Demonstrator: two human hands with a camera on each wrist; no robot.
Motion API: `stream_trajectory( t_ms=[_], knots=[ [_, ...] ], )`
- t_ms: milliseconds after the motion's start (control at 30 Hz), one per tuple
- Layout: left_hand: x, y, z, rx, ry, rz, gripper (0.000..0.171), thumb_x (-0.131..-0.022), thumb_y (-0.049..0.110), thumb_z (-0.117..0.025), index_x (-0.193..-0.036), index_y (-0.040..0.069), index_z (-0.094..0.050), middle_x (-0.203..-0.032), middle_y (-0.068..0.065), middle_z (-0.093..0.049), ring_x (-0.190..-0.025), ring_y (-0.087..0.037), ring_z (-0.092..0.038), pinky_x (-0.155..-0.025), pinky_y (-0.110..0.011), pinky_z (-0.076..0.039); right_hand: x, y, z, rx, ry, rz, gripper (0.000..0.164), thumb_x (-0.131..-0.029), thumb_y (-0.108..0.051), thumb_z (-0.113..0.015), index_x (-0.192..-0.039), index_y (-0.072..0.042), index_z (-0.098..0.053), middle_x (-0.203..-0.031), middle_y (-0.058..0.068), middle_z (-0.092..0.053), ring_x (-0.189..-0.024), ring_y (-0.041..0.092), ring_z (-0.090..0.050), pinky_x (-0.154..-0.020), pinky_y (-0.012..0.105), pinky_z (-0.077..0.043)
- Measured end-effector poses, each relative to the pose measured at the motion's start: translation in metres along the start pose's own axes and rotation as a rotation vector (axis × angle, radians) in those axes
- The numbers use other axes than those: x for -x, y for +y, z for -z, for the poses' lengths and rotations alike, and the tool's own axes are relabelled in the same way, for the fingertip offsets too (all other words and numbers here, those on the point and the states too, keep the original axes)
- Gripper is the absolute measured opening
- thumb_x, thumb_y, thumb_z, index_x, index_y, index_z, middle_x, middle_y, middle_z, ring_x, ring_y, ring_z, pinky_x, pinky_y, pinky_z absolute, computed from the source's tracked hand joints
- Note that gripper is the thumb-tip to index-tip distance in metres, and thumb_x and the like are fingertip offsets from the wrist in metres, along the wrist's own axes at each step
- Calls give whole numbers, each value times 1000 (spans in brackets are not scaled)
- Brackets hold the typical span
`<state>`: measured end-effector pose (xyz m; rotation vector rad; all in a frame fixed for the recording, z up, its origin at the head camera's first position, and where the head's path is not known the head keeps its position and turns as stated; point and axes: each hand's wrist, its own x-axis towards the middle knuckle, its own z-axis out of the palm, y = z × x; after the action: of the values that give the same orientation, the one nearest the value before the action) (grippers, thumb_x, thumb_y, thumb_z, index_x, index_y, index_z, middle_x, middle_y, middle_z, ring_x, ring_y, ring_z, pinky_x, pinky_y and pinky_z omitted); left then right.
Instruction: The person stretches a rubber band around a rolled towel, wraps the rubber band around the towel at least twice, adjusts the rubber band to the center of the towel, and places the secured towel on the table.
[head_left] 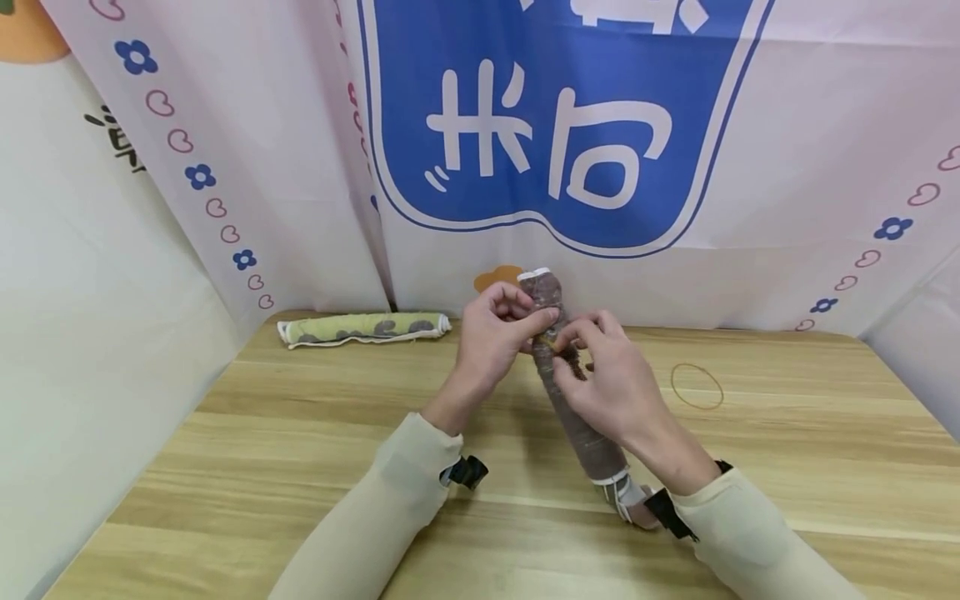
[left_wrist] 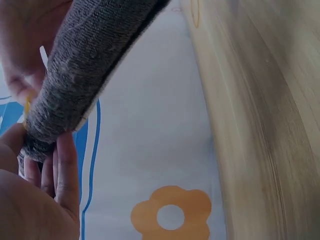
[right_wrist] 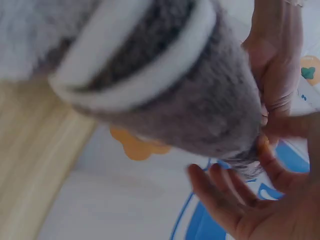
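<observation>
A brown-grey rolled towel (head_left: 581,417) with white edges is held slanting over the table, its far end raised and its near end low by the right wrist. My left hand (head_left: 491,333) grips it near the far end, thumb on top and fingers behind. A yellow rubber band (head_left: 547,341) sits at the roll just below that thumb. My right hand (head_left: 611,375) pinches the band between thumb and fingertips at the roll's right side. In the right wrist view the band (right_wrist: 264,142) shows as a small orange spot at the thumb. The roll hides part of the left fingers.
On the wooden table (head_left: 300,467), a green rolled towel (head_left: 367,328) with grey patches lies at the back left. A second rubber band (head_left: 697,386) lies flat to the right of the hands. A printed curtain (head_left: 465,200) hangs along the table's back edge.
</observation>
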<state>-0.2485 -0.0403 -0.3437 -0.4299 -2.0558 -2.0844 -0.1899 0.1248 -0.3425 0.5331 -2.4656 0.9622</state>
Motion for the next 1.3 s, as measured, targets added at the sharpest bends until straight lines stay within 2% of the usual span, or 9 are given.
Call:
stream_trajectory(
  t_ms=[133, 233, 367, 467, 600, 667, 800, 967, 1300],
  knots=[
    [2, 1, -2, -64, 18, -54, 27, -87, 13, -90, -95, 7, -66, -83, -6, -70, -74, -19, -66, -58, -32, -60, 2, -4, 0, 109, -34, -49, 40, -87, -26, -89, -107, -6, -61, -109, 12, -56, -78, 26, -59, -62, 41, -52],
    [2, 1, -3, -50, -9, -79, 27, -88, 16, -89, -98, 7, -66, -85, -6, -71, -76, -19, -66, -60, -33, -61, 1, -3, 1, 89, -13, -63, 38, -87, -20, -90, -105, -4, -59, -104, 13, -59, -83, 27, -64, -65, 42, -56],
    [0, -4, 0, 71, -97, -72, 20, -96, 13, -79, -109, 4, -66, -98, -10, -70, -86, -20, -68, -69, -37, -64, -1, 0, 7, -72, 3, -141, 29, -91, -9, -83, -105, -4, -59, -107, 16, -66, -95, 33, -71, -71, 44, -61],
    [-3, -8, 2, 153, -169, -38, 22, -102, 11, -70, -121, 4, -65, -114, -14, -68, -101, -22, -68, -79, -41, -64, -4, 3, 11, -273, -40, -250, 27, -95, -7, -78, -110, -3, -56, -119, 19, -65, -97, 34, -74, -71, 41, -62],
    [-5, -11, 4, 195, -233, 19, 27, -105, 11, -66, -130, 6, -59, -131, -17, -64, -117, -26, -66, -86, -44, -63, -6, 5, 13, -466, -101, -350, 29, -97, -9, -75, -115, 0, -54, -132, 23, -58, -102, 36, -75, -75, 36, -62],
    [-6, -11, 4, 202, -238, 31, 27, -105, 10, -67, -130, 7, -58, -132, -19, -65, -119, -28, -67, -84, -44, -64, -7, 6, 13, -498, -112, -362, 29, -97, -9, -75, -115, 0, -55, -133, 22, -59, -107, 36, -73, -80, 37, -61],
    [-6, -11, 4, 195, -206, 19, 25, -102, 6, -71, -125, 7, -60, -118, -20, -71, -109, -28, -70, -76, -42, -65, -7, 8, 12, -449, -97, -324, 24, -95, -7, -76, -113, -2, -60, -125, 18, -63, -117, 35, -67, -90, 44, -59],
    [-4, -11, 1, 171, -130, 15, 23, -97, 4, -77, -116, 7, -65, -98, -11, -70, -90, -20, -69, -69, -39, -65, -4, 11, 9, -371, -63, -225, 17, -94, 2, -75, -109, -3, -67, -117, 16, -57, -119, 35, -61, -99, 52, -57],
    [1, -4, -3, 18, -40, -82, 18, -92, 8, -84, -107, 7, -73, -86, -9, -69, -70, -18, -65, -60, -31, -60, -4, 8, 5, -176, -1, 27, 26, -91, 17, -68, -87, -8, -70, -106, 12, -59, -104, 30, -63, -84, 50, -62]
  ],
)
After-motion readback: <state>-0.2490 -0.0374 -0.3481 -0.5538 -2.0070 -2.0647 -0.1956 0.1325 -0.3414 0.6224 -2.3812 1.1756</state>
